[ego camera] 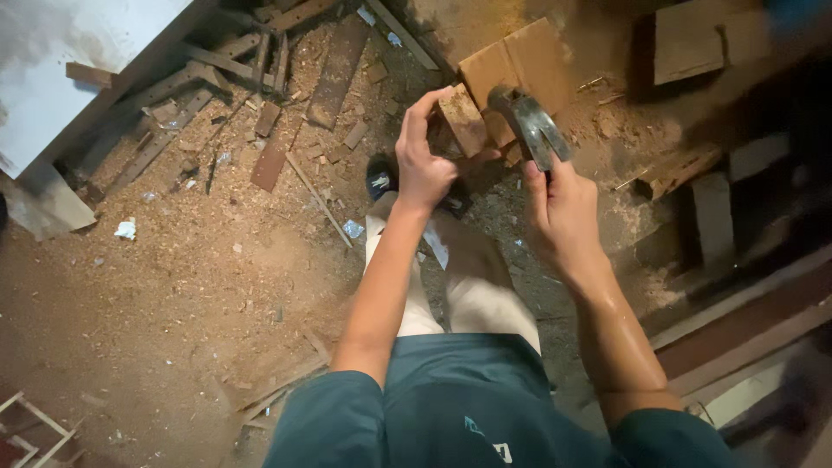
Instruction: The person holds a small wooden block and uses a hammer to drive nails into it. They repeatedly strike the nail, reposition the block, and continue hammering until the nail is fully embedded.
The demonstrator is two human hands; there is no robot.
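Wood block [461,120] pinched in left hand [423,165] above sawdusty floor [199,277]; claw hammer [530,126] gripped tight in right hand [563,212]; best kept steady (fingers clear of the head); short, controlled taps.

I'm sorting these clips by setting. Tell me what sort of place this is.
Most likely a rough woodworking shop. Sawdust covers the floor, wood offcuts lie scattered about, and the right hand grips a claw hammer beside a small wood block held by the left hand.

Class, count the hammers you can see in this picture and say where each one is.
1. The hammer is held in the right hand, its metal head beside the small wood block held by the left hand. Others could lie hidden among the floor scraps.
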